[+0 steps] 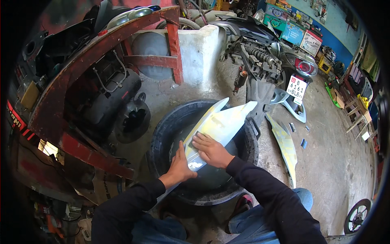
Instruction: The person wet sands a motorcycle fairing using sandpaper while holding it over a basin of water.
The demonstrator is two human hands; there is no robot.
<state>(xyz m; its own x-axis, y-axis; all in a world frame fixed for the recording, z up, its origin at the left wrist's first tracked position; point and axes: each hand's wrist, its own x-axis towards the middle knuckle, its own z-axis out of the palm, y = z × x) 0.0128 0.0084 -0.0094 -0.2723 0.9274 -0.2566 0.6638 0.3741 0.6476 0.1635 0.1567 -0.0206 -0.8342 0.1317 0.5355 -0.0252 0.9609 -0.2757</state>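
A white motorcycle body panel (pixel 227 123) with yellow patches slants over a round black tub (pixel 162 122) that holds cloudy water. Near its lower end, my left hand (pixel 181 165) is closed around the panel's edge, thumb pointing up along it. My right hand (pixel 212 150) presses on the panel's face, fingers together over a small grey piece of sandpaper, mostly hidden beneath them. Wet, shiny spots show on the panel between the hands. A second white and yellow panel (pixel 284 142) lies on the floor to the right of the tub.
Left of the tub stands a red frame (pixel 93 156) with a dark tank (pixel 109 97) inside. A partly stripped motorcycle (pixel 260 61) is parked beyond the tub. Small blue packets (pixel 304 143) lie on the concrete, and a wheel (pixel 357 216) rests at the lower right.
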